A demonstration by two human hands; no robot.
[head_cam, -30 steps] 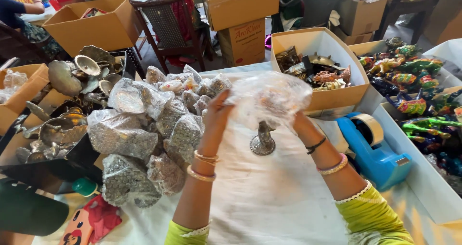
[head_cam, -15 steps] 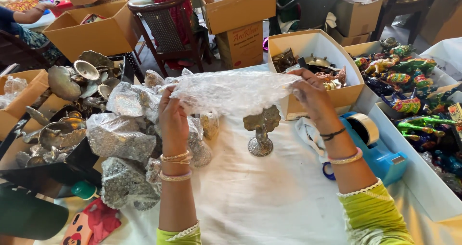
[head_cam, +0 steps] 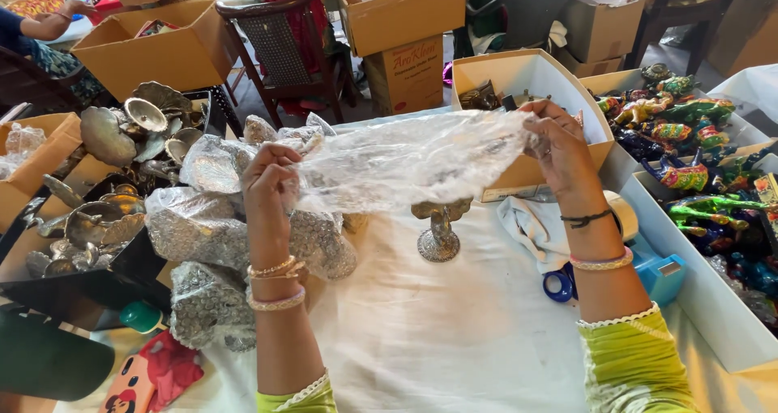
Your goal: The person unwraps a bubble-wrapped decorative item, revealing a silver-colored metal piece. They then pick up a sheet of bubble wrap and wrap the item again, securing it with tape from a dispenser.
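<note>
— Both hands are pinched shut on the clear plastic sheet [head_cam: 405, 158]: left hand [head_cam: 267, 182] and right hand [head_cam: 559, 145] at opposite edges, stretching it flat in the air.

— Where's the metal bird stand [head_cam: 440, 231]?

— Upright on the white tablecloth [head_cam: 438, 340], directly below the sheet. I'd judge I'm holding it taut to keep it unwrinkled.

— Nearby?

— Wrapped bundles [head_cam: 194, 235] just left.
</note>
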